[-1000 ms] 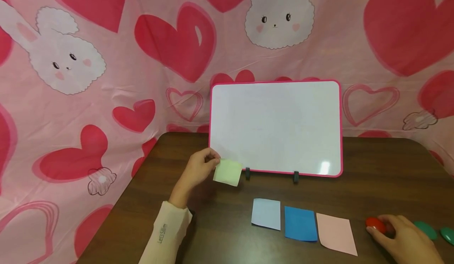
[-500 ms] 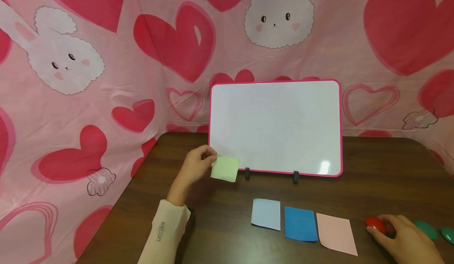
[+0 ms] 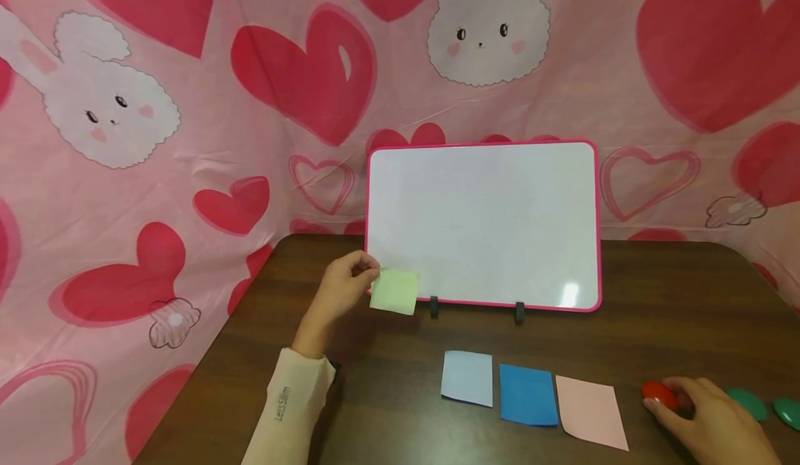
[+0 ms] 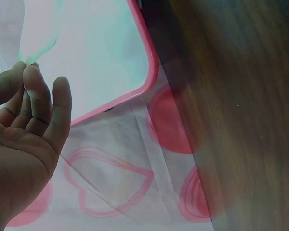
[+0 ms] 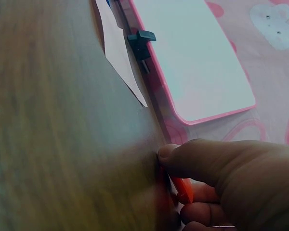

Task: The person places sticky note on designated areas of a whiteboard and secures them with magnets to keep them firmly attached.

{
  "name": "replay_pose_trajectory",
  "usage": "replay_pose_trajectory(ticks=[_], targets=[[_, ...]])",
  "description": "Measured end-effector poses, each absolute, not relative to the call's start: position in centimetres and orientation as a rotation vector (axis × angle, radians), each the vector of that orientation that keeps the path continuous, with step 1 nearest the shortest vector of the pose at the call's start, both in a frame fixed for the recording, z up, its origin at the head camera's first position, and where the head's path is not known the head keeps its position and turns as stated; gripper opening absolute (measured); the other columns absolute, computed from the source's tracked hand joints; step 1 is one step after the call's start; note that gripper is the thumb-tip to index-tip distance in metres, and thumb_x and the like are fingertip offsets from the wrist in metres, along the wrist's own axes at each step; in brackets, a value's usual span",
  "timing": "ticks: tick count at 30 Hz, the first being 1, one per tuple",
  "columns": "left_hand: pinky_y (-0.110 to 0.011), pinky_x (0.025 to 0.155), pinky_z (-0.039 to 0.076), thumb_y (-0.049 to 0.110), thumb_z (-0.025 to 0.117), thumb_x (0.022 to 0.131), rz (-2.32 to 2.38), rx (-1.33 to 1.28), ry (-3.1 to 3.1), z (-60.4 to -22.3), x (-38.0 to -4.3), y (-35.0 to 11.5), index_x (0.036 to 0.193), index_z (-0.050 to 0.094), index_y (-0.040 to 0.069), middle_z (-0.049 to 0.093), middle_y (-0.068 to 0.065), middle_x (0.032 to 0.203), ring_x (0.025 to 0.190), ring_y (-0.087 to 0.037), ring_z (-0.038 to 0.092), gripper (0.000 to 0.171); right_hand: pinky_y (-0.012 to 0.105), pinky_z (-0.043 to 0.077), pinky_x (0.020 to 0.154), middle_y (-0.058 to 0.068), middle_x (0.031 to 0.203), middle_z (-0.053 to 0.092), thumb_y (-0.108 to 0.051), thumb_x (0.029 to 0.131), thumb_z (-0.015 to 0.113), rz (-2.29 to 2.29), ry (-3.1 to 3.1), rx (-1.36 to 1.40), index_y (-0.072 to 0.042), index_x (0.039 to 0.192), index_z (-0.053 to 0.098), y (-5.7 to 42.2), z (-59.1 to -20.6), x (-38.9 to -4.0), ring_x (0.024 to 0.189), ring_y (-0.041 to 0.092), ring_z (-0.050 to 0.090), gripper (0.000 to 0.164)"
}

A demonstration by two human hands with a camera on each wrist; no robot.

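Observation:
My left hand (image 3: 339, 288) pinches a pale yellow-green sticky note (image 3: 395, 291) by its upper left corner. The note hangs before the lower left corner of the pink-framed whiteboard (image 3: 481, 222). In the left wrist view, thumb and index fingertip meet at the note's edge. At the far right of the table, my right hand (image 3: 712, 416) grips a glossy red round magnet (image 3: 659, 395) between thumb and fingers. The right wrist view shows only a sliver of that magnet (image 5: 184, 190), the rest hidden by the fingers.
Light blue (image 3: 467, 378), blue (image 3: 528, 395) and pink (image 3: 592, 411) sticky notes lie in a row on the dark wooden table (image 3: 387, 409). Two green magnets (image 3: 747, 404) sit right of my right hand. Black stand feet (image 3: 520, 312) hold the whiteboard's bottom edge. A heart-and-bunny cloth hangs behind.
My left hand has moved slightly up and left with the yellow-green note, bringing it nearer the whiteboard's lower left corner. The right hand stays at the red magnet.

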State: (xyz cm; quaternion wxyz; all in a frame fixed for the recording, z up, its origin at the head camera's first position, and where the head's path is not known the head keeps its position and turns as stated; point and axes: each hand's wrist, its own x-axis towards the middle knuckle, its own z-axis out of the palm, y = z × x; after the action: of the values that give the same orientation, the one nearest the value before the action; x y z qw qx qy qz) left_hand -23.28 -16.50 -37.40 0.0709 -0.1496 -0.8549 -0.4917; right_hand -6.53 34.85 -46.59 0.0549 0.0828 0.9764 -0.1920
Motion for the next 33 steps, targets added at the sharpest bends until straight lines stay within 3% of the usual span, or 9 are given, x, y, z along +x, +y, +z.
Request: replay_pose_trajectory(ticks=[33], targets=[[-0.03, 0.056, 0.043, 0.005, 0.068, 0.094, -1.457, -0.43, -2.54, -36.4, -25.2, -16.2, 0.097, 0.068, 0.002, 0.062, -0.006, 0.078, 0.07, -0.023, 0.057, 0.005, 0.055, 0.051, 0.066, 0.023, 0.094, 0.058, -0.059, 0.088, 0.07, -0.564, 2.914, 0.274, 0.016, 0.116, 0.056, 35.0, -46.8, -6.8, 0.077, 0.029, 0.057, 0.081]])
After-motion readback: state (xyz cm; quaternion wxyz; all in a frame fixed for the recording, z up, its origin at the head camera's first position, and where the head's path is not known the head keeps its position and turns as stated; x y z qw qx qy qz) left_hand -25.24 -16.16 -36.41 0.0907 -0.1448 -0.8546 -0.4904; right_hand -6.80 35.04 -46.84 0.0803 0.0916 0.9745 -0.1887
